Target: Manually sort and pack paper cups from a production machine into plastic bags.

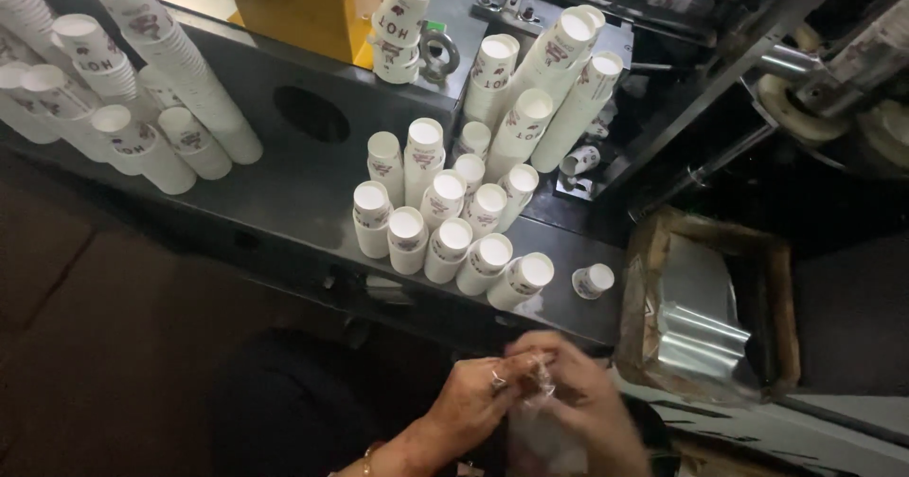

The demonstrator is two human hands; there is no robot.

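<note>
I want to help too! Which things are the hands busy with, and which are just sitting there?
Busy with:
- left hand and right hand, both pinching a clear plastic bag

Just sitting:
- paper cup stacks
- single small cup
- yellow box
- lined cardboard box

White paper cups (445,226) with dark red printed motifs are being shown in stacks against a dark grey, almost black machine top (284,179). A yellow box (298,8) is being seen behind them. A clear, colourless plastic bag (544,420) is being displayed between the hands, and silvery film (696,321) is being framed by a brown cardboard box (781,297).
</note>
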